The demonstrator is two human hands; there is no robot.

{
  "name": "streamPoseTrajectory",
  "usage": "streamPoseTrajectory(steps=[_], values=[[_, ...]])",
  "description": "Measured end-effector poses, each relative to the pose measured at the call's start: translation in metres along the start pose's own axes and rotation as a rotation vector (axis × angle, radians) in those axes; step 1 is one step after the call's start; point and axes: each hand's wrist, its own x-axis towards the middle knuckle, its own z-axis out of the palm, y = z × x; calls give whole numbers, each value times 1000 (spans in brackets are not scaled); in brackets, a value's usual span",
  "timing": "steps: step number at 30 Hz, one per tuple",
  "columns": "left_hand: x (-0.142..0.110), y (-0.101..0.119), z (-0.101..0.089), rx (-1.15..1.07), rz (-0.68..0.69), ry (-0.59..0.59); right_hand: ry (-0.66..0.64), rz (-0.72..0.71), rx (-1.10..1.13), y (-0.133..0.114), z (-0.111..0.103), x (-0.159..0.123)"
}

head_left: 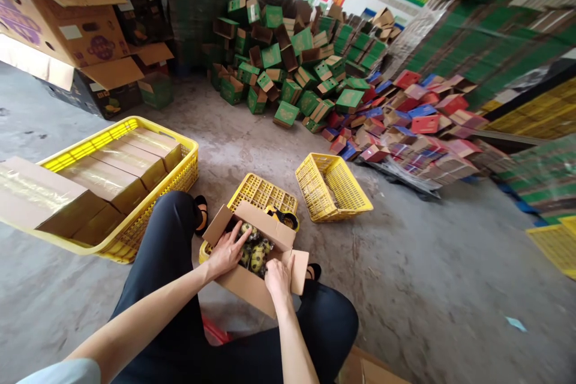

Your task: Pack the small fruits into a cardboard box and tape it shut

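Observation:
An open cardboard box sits between my knees on an overturned yellow crate, its flaps spread outward. Inside lie several round yellow-green fruits with dark spots, in shiny clear wrapping. My left hand reaches over the box's left side, fingers spread and touching the upper fruit. At the right end, beside the right flap, my right hand is closed with its fingers curled down; what they grip, if anything, is hidden. Just behind the box rests a yellow and black tape dispenser.
To my left stands a large yellow basket holding several taped cartons. Another yellow crate lies ahead on the right. Heaps of green cartons and red-blue cartons lie farther back. Large boxes are stacked back left.

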Motion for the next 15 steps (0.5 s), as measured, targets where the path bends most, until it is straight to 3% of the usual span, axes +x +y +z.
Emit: streamPoseTrajectory(steps=[7,10,12,15], values=[[-5,10,-5,44,36,76,147,36,118,11,-7,-5],[-10,16,-5,21,290,41,195,43,164,24,-16,-1],[-10,18,-2,-6,495,-47,203,36,185,33,-21,5],[-5,19,7,-30,686,-191,194,11,200,46,-25,19]])
